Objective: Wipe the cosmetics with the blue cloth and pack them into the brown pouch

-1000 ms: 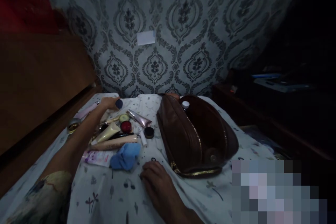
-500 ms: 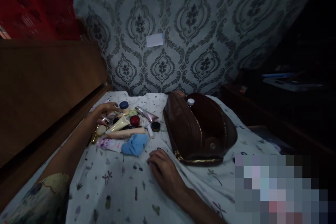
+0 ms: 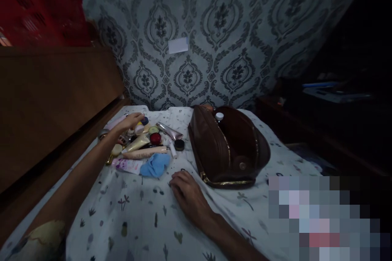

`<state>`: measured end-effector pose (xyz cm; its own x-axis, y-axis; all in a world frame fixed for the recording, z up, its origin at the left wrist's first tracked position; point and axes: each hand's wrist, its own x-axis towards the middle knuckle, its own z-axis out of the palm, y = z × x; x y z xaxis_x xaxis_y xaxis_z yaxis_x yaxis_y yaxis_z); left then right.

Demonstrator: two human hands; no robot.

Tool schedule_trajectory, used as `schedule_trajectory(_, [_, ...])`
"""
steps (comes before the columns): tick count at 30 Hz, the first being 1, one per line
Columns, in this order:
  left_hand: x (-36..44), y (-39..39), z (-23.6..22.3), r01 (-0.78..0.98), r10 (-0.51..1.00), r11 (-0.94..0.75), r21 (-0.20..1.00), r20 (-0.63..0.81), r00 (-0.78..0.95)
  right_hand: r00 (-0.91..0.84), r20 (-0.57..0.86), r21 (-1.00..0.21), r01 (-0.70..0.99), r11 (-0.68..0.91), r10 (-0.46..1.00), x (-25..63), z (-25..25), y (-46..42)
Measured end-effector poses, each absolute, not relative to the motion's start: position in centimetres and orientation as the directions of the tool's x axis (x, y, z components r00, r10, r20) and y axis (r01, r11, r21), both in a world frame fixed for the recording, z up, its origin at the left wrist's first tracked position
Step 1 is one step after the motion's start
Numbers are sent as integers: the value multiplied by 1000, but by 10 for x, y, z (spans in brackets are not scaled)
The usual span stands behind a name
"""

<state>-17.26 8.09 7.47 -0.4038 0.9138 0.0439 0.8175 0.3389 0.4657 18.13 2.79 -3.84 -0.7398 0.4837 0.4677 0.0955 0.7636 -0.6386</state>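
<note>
My left hand (image 3: pixel 132 121) reaches into a pile of cosmetics, its fingers bent down at a small pale item with a bit of yellow beside it; its kind is unclear. Just beyond the fingertips sits a jar with a blue lid (image 3: pixel 145 121). Around them lie a cream tube (image 3: pixel 137 143), a red round jar (image 3: pixel 155 138), a silvery-pink tube (image 3: pixel 169 130), a long beige tube (image 3: pixel 145 153) and a black-lidded pot (image 3: pixel 179 144). My right hand (image 3: pixel 187 191) rests on the sheet, fingers loosely bent, holding nothing. Behind it stands a brown toiletry bag (image 3: pixel 211 151), unzipped.
A blue cloth (image 3: pixel 155 165) and a white-purple tube (image 3: pixel 127 165) lie at the pile's near edge. A white-capped bottle (image 3: pixel 219 117) shows inside the bag. Wooden furniture (image 3: pixel 55 89) with a red basket (image 3: pixel 39 12) borders the left; a patterned wall (image 3: pixel 186 12) closes the back.
My left hand has moved right and down over the pile toward the blue-lidded jar, and a pale item now shows under its fingers. My right hand stays on the sheet.
</note>
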Motion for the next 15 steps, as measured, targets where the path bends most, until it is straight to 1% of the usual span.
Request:
schedule_trajectory(3, [-151,65,67,815,924,234,529,139,-356,-739,452,-676,82,733,500,182,-41,29])
schedule_trajectory(5, [-136,54,63,812,919,170,558,209,-335,-725,428,-726,79,683,539,181,-43,30])
schedule_trajectory(7, [-122,44,60,808,906,117,577,272,-325,-703,383,-791,84,606,599,178,-42,32])
schedule_trajectory(9, [-104,33,57,808,893,69,585,325,-311,-684,324,-866,65,496,654,172,-38,34])
schedule_trajectory(11, [-82,21,53,810,886,22,586,364,-287,-677,241,-947,-6,322,695,162,-30,34])
schedule_trajectory(12, [-68,15,51,811,886,0,585,376,-271,-680,189,-977,-58,205,709,156,-25,33])
schedule_trajectory(13, [-54,9,48,812,888,-17,584,382,-256,-689,132,-991,-115,72,713,150,-21,33])
schedule_trajectory(15, [-26,-2,42,814,898,-42,580,379,-223,-700,35,-957,-230,-178,713,139,-17,30])
